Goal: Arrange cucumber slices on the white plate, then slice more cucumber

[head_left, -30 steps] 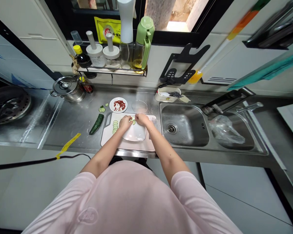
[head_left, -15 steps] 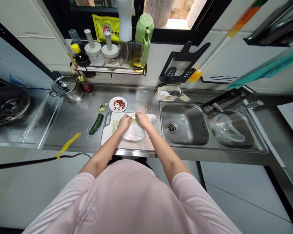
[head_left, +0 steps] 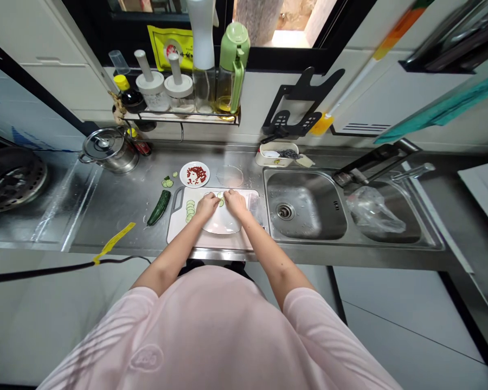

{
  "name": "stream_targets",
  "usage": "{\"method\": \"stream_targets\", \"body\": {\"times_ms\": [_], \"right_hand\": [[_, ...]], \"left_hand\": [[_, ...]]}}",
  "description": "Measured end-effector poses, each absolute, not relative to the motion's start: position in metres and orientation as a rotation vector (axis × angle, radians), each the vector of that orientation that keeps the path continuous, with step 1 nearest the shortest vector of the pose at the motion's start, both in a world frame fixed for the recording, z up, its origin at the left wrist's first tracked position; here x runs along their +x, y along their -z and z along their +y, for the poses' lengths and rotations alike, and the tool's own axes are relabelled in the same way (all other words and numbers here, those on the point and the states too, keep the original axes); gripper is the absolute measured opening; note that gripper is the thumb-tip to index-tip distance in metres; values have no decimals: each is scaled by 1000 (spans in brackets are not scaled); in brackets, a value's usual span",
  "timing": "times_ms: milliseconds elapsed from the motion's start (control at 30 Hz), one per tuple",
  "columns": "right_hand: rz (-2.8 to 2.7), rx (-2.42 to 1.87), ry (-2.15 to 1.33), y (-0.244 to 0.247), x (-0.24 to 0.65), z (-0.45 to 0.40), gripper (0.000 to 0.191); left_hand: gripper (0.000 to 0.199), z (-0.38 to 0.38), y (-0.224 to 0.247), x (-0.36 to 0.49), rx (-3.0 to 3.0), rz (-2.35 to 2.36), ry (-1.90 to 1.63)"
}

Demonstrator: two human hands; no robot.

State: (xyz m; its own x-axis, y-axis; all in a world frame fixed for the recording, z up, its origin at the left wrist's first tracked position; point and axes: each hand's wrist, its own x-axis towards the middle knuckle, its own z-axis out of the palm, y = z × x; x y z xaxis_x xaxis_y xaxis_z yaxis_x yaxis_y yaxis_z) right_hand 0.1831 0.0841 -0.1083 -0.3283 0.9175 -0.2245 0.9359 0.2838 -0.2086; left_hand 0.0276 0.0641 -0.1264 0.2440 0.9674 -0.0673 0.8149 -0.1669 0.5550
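Observation:
A white plate (head_left: 222, 222) rests on the cutting board (head_left: 179, 230), and both my hands meet over its far part. My left hand (head_left: 207, 205) is closed in a pinch at a small green cucumber slice (head_left: 222, 202). Close beside it my right hand (head_left: 235, 201) has its fingers pressed together; whether they grip a slice too is too small to tell. A row of overlapping cucumber slices (head_left: 190, 210) lies on the board's left part. The cut cucumber (head_left: 159, 208) lies on the steel counter, left of the board.
Behind the board stands a small plate (head_left: 194, 174) of red pieces, with cucumber bits (head_left: 167, 182) to its left. A steel pot (head_left: 109, 150) is at the back left. The sink (head_left: 307, 206) lies to the right. A bottle rack (head_left: 179, 116) hangs above the counter.
The view has shifted slightly. Both hands stay together over the plate, with small finger movements around the slice.

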Motion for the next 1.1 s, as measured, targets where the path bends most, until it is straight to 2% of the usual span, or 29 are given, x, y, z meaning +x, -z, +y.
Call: {"method": "stream_targets", "body": {"times_ms": [400,1100], "right_hand": [[2511,1774,356,112,183,75,31],[2580,1740,359,118,189,75,28]], "left_hand": [[29,64,133,24,2089,1590,-471],[29,66,141,24,2245,1612,-383]]}}
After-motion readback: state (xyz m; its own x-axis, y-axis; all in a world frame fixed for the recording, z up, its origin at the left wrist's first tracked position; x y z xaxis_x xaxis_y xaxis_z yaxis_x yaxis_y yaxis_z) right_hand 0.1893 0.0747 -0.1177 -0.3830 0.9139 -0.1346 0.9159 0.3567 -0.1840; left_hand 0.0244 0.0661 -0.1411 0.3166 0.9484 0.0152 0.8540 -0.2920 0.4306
